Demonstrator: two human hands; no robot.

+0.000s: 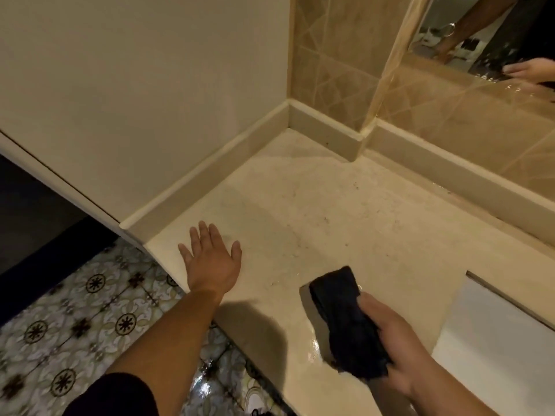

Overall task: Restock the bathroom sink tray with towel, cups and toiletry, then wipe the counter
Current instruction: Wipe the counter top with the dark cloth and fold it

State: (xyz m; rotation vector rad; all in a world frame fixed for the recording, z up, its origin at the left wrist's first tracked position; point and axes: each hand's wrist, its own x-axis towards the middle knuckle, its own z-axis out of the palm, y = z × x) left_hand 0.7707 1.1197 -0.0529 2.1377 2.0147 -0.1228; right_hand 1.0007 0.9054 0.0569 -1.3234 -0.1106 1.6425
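Wiping looks underway: the right hand (399, 352) grips a dark cloth (345, 319) at lower right, on the counter (300, 205). The left hand (213, 259) lies flat, open and empty, at centre left. Next, probably sweep toward the dry upper corner.

A pale cream stone bathroom counter (315, 205) fills the view, meeting a low raised splashback at its 12 and 9 o'clock edges. A left hand (211, 262) lies flat, fingers spread, near the 8 o'clock edge. A dark folded cloth (345, 319) rests on the counter at 5 o'clock, gripped by a right hand (396, 346), with a wet sheen beside it. A white sink (495, 340) is set in at 4 o'clock.
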